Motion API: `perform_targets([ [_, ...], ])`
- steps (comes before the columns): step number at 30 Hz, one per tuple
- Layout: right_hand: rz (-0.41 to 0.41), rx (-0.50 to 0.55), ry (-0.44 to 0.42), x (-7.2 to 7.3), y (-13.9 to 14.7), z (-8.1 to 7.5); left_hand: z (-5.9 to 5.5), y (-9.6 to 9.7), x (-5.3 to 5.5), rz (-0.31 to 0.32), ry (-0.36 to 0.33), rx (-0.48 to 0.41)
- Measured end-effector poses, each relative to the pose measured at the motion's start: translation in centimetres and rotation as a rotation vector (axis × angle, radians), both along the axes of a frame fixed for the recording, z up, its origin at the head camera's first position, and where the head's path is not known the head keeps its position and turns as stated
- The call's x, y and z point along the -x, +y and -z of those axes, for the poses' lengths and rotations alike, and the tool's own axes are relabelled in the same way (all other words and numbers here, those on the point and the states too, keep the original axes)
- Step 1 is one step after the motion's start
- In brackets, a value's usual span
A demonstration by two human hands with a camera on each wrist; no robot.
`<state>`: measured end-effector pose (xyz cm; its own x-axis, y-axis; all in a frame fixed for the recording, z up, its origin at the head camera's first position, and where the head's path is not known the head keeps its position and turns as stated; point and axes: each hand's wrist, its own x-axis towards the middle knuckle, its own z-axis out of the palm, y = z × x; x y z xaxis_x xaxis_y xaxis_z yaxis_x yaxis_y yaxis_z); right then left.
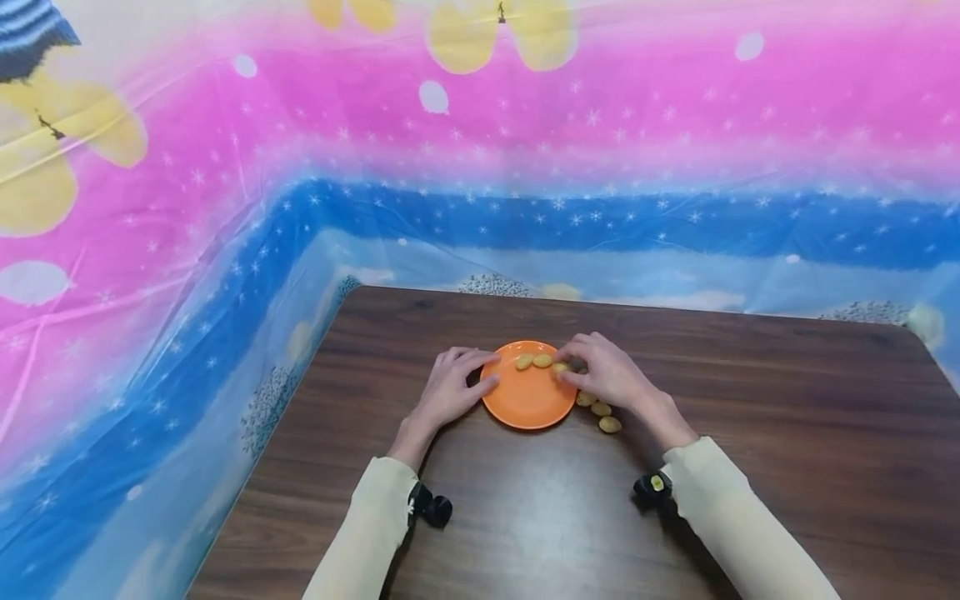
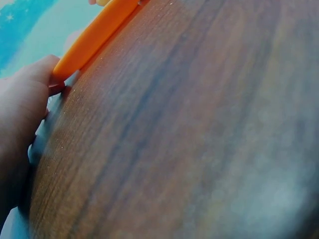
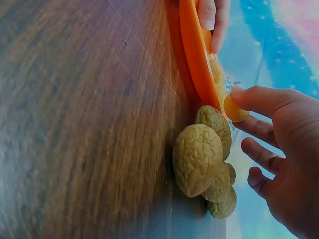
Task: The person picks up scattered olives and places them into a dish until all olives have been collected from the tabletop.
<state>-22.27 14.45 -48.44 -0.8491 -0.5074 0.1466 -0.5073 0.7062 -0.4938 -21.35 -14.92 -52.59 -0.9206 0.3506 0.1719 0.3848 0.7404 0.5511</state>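
An orange plate [image 1: 528, 407] lies on the wooden table. My left hand [image 1: 448, 390] holds its left rim, with thumb and fingertips reaching over the edge. Between thumb and finger of my right hand [image 1: 611, 375] is a small potato [image 3: 235, 109], yellowish and oval, pinched over the plate's right side. Two similar small potatoes [image 1: 533, 361] sit side by side near the plate's far rim. Just outside the right rim, several more wrinkled small potatoes [image 3: 198, 159] lie in a cluster on the table, partly beneath my right hand in the head view.
The dark brown wooden table [image 1: 547, 517] has rounded far corners. A pink and blue patterned cloth [image 1: 600, 150] hangs behind it and along the left side. Small black cameras [image 1: 433, 507] are strapped to both wrists over pale sleeves [image 1: 367, 525].
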Motion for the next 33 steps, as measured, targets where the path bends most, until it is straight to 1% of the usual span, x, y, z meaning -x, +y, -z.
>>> perform_targets([
  [3, -0.005, -0.013, 0.004, 0.3, 0.0, -0.1, -0.2, 0.2, 0.3, 0.005, 0.003, 0.006],
  [6, -0.018, -0.025, 0.008, 0.3, -0.3, 0.0, -0.1, 0.1, 0.2, 0.005, -0.005, 0.005],
  [14, -0.011, -0.039, -0.003, 0.4, -1.0, -0.2, 0.0, 0.0, 0.2, 0.012, -0.008, -0.007],
  [21, -0.016, -0.083, 0.019, 0.7, -1.4, 0.4, 0.0, -0.1, 0.3, 0.017, -0.003, -0.008],
  [28, -0.017, -0.055, 0.036, 0.5, -1.2, 0.3, 0.0, -0.1, 0.2, 0.011, 0.004, -0.002],
  [33, 0.002, -0.032, 0.038, 0.2, -0.2, 0.1, 0.1, 0.0, 0.3, 0.016, 0.015, -0.003],
])
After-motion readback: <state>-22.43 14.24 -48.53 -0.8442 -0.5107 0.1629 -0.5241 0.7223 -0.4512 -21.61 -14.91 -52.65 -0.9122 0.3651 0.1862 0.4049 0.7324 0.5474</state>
